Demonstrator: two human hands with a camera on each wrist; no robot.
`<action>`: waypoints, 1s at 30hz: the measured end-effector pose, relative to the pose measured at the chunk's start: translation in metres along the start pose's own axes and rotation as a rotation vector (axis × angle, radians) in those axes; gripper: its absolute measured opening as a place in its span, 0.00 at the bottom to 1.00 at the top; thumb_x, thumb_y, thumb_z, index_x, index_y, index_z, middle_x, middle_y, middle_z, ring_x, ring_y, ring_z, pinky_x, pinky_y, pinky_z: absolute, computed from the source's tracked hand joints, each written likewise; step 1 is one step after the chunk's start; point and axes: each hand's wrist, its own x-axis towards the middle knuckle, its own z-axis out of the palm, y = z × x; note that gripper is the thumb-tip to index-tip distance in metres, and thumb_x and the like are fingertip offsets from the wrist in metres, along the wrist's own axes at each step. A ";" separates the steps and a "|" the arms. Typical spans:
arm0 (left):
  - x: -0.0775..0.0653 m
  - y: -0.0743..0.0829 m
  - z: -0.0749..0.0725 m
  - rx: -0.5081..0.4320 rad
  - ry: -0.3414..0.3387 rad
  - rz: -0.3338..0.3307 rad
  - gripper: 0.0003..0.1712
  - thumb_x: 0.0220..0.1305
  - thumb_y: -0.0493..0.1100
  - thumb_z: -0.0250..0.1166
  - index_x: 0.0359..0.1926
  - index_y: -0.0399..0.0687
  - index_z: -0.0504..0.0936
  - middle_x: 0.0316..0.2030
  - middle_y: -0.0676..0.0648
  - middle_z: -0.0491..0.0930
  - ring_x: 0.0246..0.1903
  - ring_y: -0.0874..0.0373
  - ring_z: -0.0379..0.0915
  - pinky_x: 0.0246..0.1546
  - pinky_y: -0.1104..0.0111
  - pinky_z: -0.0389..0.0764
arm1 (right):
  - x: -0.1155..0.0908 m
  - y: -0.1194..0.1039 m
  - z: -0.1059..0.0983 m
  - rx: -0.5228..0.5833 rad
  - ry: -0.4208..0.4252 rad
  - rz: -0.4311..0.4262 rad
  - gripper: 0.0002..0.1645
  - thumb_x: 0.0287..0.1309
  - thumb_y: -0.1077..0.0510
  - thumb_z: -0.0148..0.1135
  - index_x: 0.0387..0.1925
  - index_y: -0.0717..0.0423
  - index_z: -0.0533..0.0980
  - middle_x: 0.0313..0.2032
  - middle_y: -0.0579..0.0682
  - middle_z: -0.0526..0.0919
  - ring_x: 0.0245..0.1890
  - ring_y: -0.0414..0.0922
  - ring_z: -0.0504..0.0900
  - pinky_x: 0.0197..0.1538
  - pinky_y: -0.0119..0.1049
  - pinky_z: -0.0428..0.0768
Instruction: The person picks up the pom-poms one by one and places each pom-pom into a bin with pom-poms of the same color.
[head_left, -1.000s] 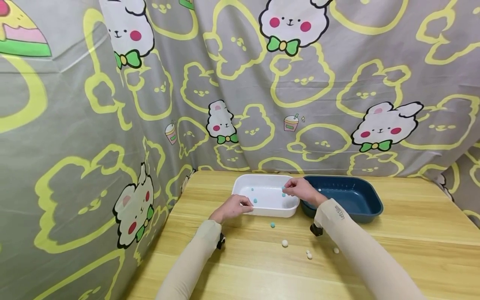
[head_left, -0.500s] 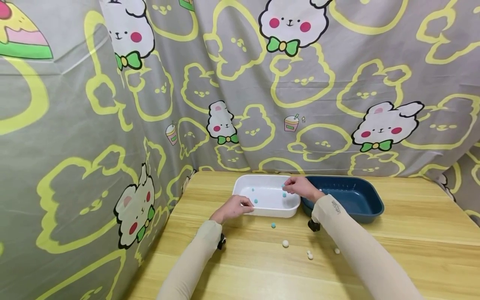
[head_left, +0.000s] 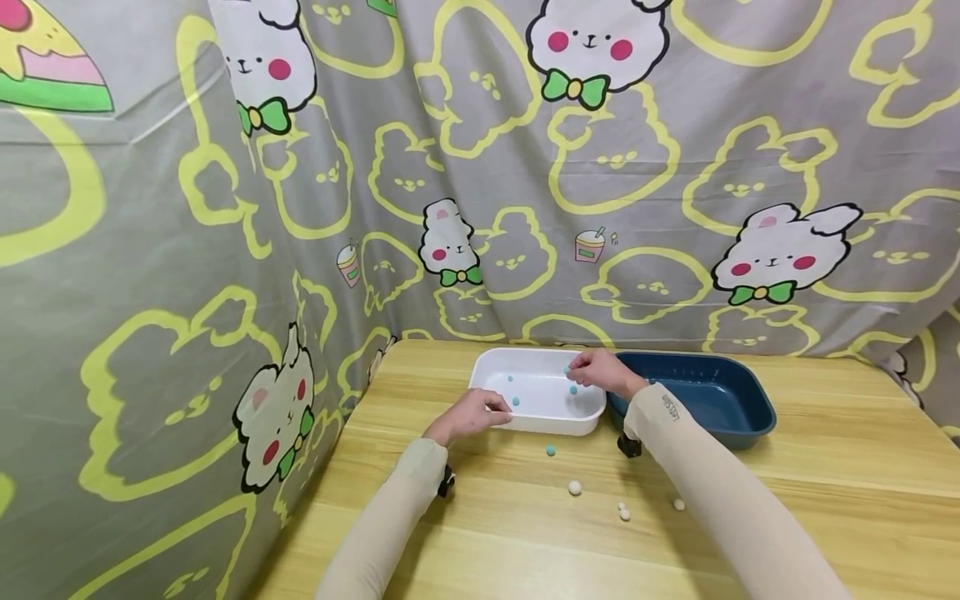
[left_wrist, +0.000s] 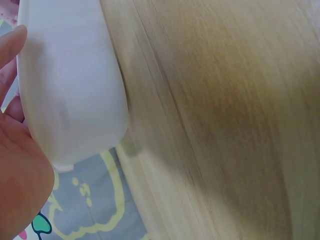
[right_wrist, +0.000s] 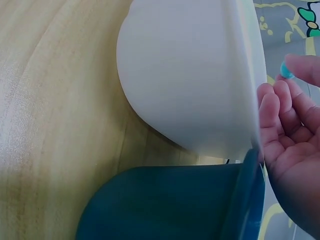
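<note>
Ball (head_left: 567,370), small and turquoise, is pinched in the right hand (head_left: 606,372) over the far right of the white oblong plastic tub (head_left: 555,426). The left hand (head_left: 467,414) grips its near left rim.

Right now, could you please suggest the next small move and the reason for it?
I would probably have the right grip release its turquoise ball into the white tub: the ball appears pinched above the tub's inside, where three similar balls lie.
</note>
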 end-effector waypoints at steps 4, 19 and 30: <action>0.001 0.000 0.000 -0.009 -0.003 -0.012 0.04 0.61 0.45 0.66 0.30 0.55 0.85 0.31 0.60 0.80 0.37 0.63 0.72 0.38 0.68 0.73 | 0.001 0.000 -0.001 0.003 -0.010 0.015 0.17 0.63 0.59 0.59 0.47 0.69 0.77 0.39 0.60 0.82 0.42 0.59 0.78 0.48 0.49 0.76; 0.000 0.002 0.000 -0.009 -0.004 -0.017 0.05 0.61 0.45 0.66 0.30 0.54 0.86 0.30 0.60 0.80 0.36 0.63 0.72 0.37 0.69 0.73 | -0.001 0.000 -0.001 0.002 -0.013 -0.006 0.17 0.64 0.59 0.58 0.47 0.70 0.77 0.40 0.63 0.81 0.43 0.60 0.78 0.48 0.51 0.76; 0.002 -0.001 0.001 -0.017 0.007 -0.001 0.05 0.61 0.45 0.66 0.30 0.53 0.85 0.30 0.59 0.81 0.35 0.64 0.72 0.37 0.69 0.73 | -0.020 -0.005 0.010 -0.072 -0.015 -0.098 0.12 0.62 0.58 0.60 0.41 0.63 0.80 0.33 0.55 0.81 0.29 0.47 0.79 0.34 0.38 0.77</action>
